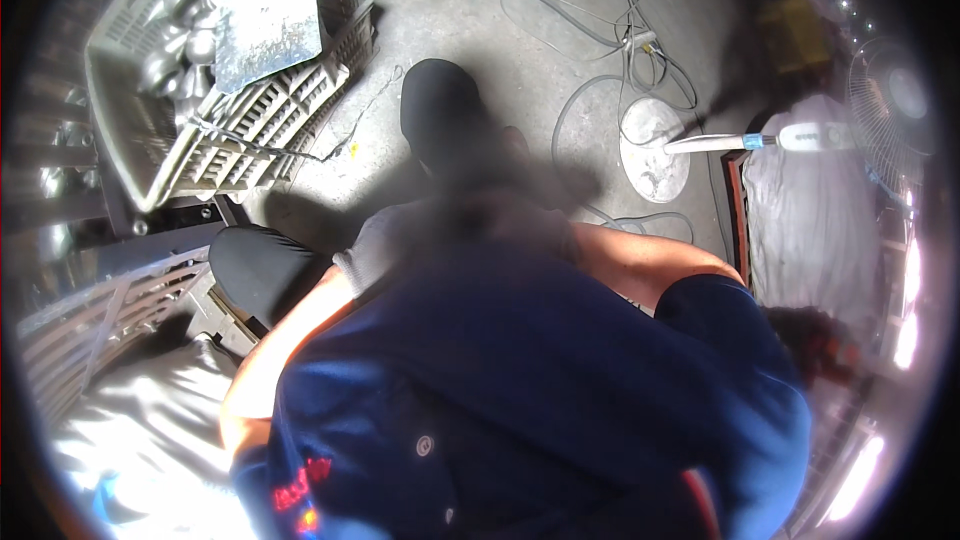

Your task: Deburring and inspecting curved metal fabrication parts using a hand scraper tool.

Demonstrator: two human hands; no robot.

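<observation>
My left hand, in a grey glove, reaches in front of my navy shirt. From the other side, the grey glove of my right hand comes in toward the same spot. A dark, blurred shadow lies between them, hiding the fingers of both hands. Whether they hold anything cannot be made out. Just beyond the hands rises a dark rounded shape, perhaps a trousered knee. Another black-clad knee shows by my left forearm.
At the far left, a plastic crate holds shiny rounded metal parts, with a scuffed sheet across it. A standing fan lies to the right among loose cables. Pale cloth is beside it; slatted basketwork stands near left.
</observation>
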